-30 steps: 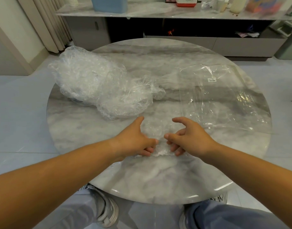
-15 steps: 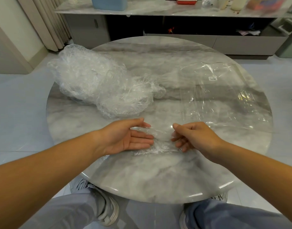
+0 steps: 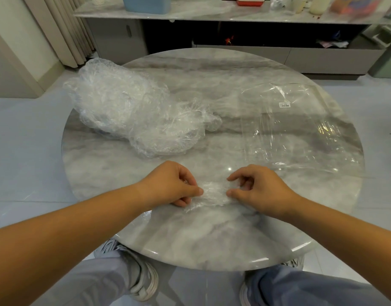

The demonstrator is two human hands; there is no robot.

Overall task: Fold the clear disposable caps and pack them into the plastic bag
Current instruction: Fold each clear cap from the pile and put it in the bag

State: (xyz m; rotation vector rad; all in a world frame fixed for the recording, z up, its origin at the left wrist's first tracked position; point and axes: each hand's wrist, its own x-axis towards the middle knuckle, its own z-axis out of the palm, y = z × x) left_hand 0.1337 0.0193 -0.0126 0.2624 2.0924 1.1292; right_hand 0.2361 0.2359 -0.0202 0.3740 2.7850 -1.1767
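Left grip and right grip pinch opposite edges of the cap, open table toward the rim.

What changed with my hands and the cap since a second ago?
The left hand, flat and open half a second ago, has curled and now pinches the clear cap; the right hand keeps its pinch opposite. The cap looks more bunched. The pile of caps and plastic bag stayed put.

Crumpled heap of caps blocks the far left, and the flat plastic bag blankets the right. Between those 2, a narrow bare lane of table runs far; the near edge lies bare too.
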